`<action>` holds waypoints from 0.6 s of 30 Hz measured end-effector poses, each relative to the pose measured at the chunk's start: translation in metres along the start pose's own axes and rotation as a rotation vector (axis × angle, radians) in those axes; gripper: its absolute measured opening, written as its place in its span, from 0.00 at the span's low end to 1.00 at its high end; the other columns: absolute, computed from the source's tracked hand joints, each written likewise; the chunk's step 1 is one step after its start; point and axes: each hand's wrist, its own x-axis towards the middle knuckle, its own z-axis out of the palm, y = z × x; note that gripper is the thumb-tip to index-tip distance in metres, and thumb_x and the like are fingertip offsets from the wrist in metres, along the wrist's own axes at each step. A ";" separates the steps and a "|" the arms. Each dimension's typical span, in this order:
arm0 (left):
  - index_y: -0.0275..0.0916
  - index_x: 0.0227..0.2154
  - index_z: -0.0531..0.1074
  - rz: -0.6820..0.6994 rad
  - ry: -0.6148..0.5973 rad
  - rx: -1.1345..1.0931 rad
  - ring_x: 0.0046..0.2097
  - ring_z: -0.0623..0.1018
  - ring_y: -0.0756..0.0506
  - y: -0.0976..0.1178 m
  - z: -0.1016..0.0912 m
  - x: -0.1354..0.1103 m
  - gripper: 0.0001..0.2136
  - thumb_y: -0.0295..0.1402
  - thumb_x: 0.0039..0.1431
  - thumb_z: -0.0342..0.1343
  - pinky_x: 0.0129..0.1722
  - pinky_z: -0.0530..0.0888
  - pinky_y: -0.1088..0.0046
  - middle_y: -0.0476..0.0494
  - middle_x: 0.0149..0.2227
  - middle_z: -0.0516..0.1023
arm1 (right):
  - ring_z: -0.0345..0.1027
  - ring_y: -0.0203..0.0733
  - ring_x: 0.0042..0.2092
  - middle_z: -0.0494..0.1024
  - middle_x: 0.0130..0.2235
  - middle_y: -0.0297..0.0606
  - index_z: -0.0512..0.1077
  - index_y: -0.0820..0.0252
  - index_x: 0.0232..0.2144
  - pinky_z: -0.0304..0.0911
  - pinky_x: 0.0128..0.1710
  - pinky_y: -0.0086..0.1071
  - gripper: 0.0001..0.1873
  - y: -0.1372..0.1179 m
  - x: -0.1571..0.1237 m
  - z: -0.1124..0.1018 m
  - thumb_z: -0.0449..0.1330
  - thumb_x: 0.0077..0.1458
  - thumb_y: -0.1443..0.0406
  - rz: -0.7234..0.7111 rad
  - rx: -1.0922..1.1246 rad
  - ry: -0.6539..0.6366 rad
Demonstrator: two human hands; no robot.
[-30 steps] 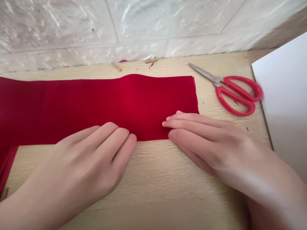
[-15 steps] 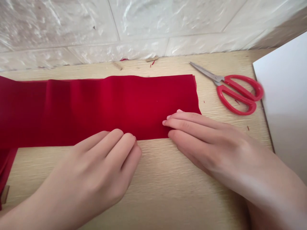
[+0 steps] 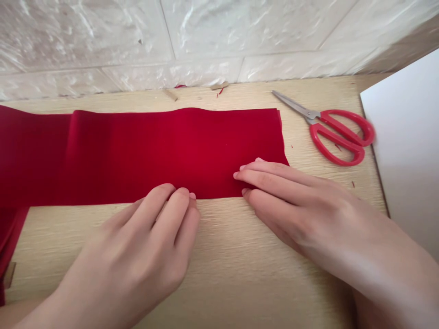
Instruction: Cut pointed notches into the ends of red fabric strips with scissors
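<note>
A long strip of red cloth (image 3: pixel 178 151) lies across the wooden table, with at least two layers showing at its right end. My left hand (image 3: pixel 147 242) is closed at the cloth's near edge, fingers curled and pinching that edge; the thumb is mostly hidden. My right hand (image 3: pixel 295 201) lies flat with fingers stretched out on the near right corner of the cloth, pressing it to the table. To the right of the cloth rest scissors (image 3: pixel 339 132) with red handles, blades closed and pointing to the upper left.
Behind the wooden table (image 3: pixel 233 265) stands a white brick-patterned wall (image 3: pixel 206 36). A white board (image 3: pixel 408 137) borders the right side. More red cloth (image 3: pixel 12 233) hangs at the left beside a small brown piece (image 3: pixel 9 274). Red scraps and brown bits lie along the wall.
Some ripples in the middle of the cloth have flattened, leaving one fold farther left. My left hand's fingers have shifted slightly along the near edge. My right hand stays in place.
</note>
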 end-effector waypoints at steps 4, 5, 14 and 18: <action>0.27 0.41 0.80 -0.019 -0.028 0.038 0.39 0.86 0.36 0.001 0.001 -0.002 0.18 0.13 0.62 0.45 0.29 0.84 0.63 0.35 0.39 0.86 | 0.76 0.61 0.60 0.83 0.55 0.52 0.82 0.65 0.39 0.73 0.63 0.51 0.16 0.000 -0.001 0.000 0.53 0.66 0.76 -0.002 -0.004 -0.007; 0.26 0.42 0.80 -0.012 -0.031 0.035 0.39 0.86 0.36 0.001 0.002 -0.003 0.17 0.13 0.63 0.45 0.29 0.85 0.64 0.34 0.38 0.85 | 0.76 0.60 0.60 0.83 0.55 0.51 0.82 0.65 0.38 0.73 0.63 0.51 0.16 0.000 -0.002 0.000 0.53 0.66 0.76 -0.005 -0.005 -0.003; 0.23 0.43 0.77 -0.109 -0.043 -0.038 0.52 0.83 0.22 0.013 0.006 -0.014 0.14 0.14 0.63 0.47 0.35 0.87 0.50 0.21 0.51 0.82 | 0.78 0.57 0.55 0.85 0.53 0.45 0.82 0.62 0.38 0.79 0.53 0.51 0.13 0.004 -0.001 -0.005 0.57 0.66 0.74 -0.017 -0.041 0.010; 0.23 0.45 0.76 -0.042 -0.039 -0.018 0.52 0.83 0.23 0.009 0.009 -0.013 0.13 0.16 0.65 0.47 0.32 0.87 0.55 0.19 0.55 0.80 | 0.80 0.54 0.52 0.86 0.52 0.38 0.83 0.56 0.38 0.80 0.49 0.50 0.12 0.008 -0.004 -0.012 0.59 0.67 0.71 0.020 0.004 0.018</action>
